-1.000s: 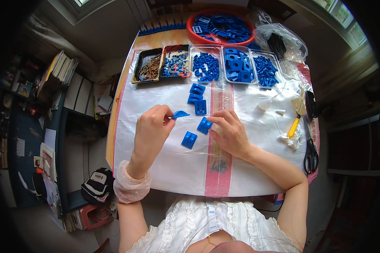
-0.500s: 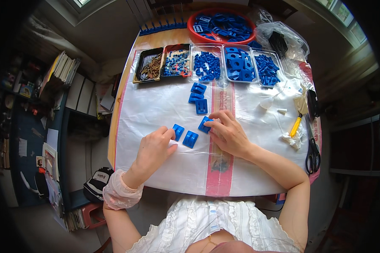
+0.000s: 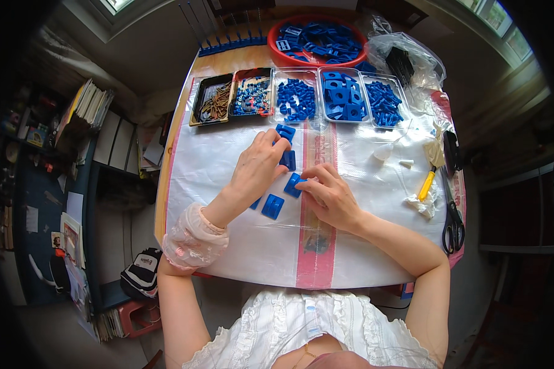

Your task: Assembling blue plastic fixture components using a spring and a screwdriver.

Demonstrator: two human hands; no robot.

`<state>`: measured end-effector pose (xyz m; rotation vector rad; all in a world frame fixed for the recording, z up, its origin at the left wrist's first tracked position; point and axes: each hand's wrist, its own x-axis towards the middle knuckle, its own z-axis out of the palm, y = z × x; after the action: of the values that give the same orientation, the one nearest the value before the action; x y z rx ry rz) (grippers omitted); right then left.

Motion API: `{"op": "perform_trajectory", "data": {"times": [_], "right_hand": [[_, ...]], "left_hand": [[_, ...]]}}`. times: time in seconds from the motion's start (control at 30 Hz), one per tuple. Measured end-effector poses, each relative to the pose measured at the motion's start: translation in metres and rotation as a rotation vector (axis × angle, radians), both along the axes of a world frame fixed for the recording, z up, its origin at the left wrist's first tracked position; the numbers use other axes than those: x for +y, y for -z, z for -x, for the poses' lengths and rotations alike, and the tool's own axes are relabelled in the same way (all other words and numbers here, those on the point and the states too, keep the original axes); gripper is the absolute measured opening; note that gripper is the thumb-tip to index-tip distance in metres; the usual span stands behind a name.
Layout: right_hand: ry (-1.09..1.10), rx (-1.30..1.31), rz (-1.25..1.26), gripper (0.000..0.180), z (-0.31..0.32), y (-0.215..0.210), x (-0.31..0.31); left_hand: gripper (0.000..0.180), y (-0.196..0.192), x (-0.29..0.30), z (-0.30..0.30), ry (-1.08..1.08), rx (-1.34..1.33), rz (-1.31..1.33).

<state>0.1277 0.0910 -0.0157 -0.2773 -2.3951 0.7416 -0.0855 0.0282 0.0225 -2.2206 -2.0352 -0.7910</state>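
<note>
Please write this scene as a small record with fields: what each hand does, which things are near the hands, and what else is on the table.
left hand: reaches forward, fingers on the stacked blue pieces
right hand: rests on the sheet, fingertips on a blue square piece
loose piece: blue, lies between both forearms
surface: white plastic sheet with a red stripe
trays: a row of five, holding small parts
far edge: red basin of blue parts
right side: yellow-handled tool, scissors
</note>
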Motion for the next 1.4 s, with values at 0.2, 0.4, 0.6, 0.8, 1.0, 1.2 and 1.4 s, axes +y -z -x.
{"op": "perform_trajectory", "data": {"times": [0.2,0.4,0.6,0.8,1.0,1.2,1.4], "right_hand": [[0.031,0.050,-0.012,0.032,0.001,0.001,0.002],[0.068,0.178,0.197,0.036,0.003,-0.006,0.000],[-0.029,0.198,0.138,0.039,-0.002,0.000,0.003],[-0.008,0.269,0.049,0.032,-0.004,0.001,0.004],[0.018,0.277,-0.244,0.025,-0.009,-0.004,0.003],[-0.120,0.325,-0.270,0.032,-0.004,-0.003,-0.004],[0.001,0.310,-0.104,0.045,-0.001,-0.007,-0.004]], "left_hand": [[0.022,0.009,-0.018,0.010,0.096,-0.261,0.051],[0.022,0.004,-0.039,-0.009,0.180,-0.700,-0.044],[0.022,0.006,-0.044,-0.019,0.204,-0.679,-0.059],[0.022,0.006,-0.047,-0.018,0.143,-0.596,-0.036],[0.048,-0.004,-0.064,-0.036,0.045,-1.230,0.357],[0.043,0.009,-0.063,-0.033,0.212,-1.360,0.406],[0.036,0.012,-0.064,-0.010,0.258,-1.654,0.491]]}}
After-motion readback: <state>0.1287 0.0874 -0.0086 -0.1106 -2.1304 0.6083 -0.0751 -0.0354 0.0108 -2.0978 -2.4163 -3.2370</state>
